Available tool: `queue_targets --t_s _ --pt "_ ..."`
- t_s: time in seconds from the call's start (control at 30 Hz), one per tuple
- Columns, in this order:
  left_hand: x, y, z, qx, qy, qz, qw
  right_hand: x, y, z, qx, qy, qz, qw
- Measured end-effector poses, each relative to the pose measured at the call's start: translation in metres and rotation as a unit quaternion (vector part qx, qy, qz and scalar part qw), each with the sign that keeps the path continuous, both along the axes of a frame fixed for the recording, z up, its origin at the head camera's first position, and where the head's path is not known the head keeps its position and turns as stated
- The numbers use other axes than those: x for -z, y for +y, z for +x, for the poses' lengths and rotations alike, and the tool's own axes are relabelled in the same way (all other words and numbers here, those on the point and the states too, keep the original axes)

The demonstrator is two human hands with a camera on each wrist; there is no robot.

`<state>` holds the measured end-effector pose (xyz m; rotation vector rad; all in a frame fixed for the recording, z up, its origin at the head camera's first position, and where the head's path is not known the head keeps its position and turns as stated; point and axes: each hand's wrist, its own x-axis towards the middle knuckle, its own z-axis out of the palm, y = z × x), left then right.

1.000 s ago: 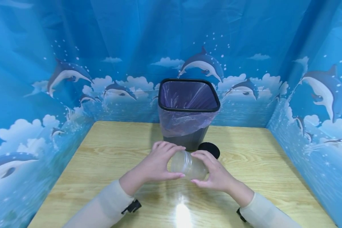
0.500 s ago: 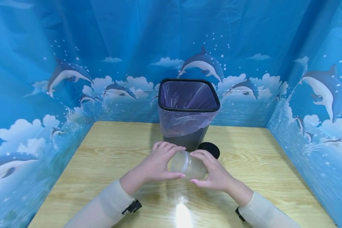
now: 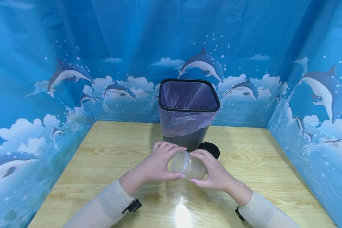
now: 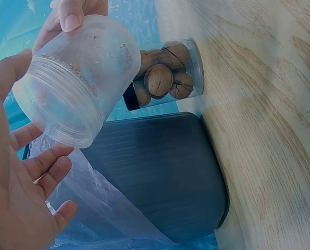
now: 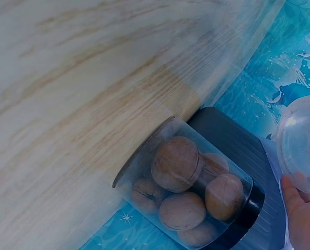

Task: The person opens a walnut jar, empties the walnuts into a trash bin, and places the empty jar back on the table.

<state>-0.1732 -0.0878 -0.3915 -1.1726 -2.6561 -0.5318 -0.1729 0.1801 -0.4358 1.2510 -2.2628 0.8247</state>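
Note:
Both hands hold a frosted clear plastic jar (image 3: 192, 167) above the table, tipped on its side. My left hand (image 3: 161, 163) has its thumb and fingertips on opposite sides of the threaded mouth end. My right hand (image 3: 215, 172) grips the body near the base. In the left wrist view, no lid covers the mouth of the jar (image 4: 92, 78), and small brown crumbs cling inside. Another clear jar (image 5: 183, 192), with a black lid (image 3: 209, 149), stands upright on the table just beyond the right hand and holds several walnuts (image 4: 159, 80).
A dark bin (image 3: 185, 139) with a black rim and a purple plastic liner (image 3: 188, 123) stands at the table's back edge, beside the walnut jar. The wooden table (image 3: 117, 148) is backed by blue dolphin-print curtains (image 3: 125, 38) on three sides.
Almost nothing moves: the right hand and the held jar shift very slightly, while the left hand stays in place. The bin and walnut jar are unchanged.

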Motion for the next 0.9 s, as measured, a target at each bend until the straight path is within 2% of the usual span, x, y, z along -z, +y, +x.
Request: queue_targets --t_s 0.6,0.8,0.9 --pt "-0.0010 -0.0021 0.0001 0.032 0.019 0.013 0.9992 -0.0026 0.0001 0.0014 0.010 -0.018 0.008 1.000" --pt "-0.0017 -0.0026 0.0021 0.035 -0.008 0.020 0.9992 -0.0003 0.0014 0.0011 0.013 -0.022 0.005 1.000" --pt "-0.0021 -0.0024 0.0037 0.020 -0.023 0.020 0.9993 -0.0003 0.0019 0.0014 0.014 -0.025 0.003 1.000"
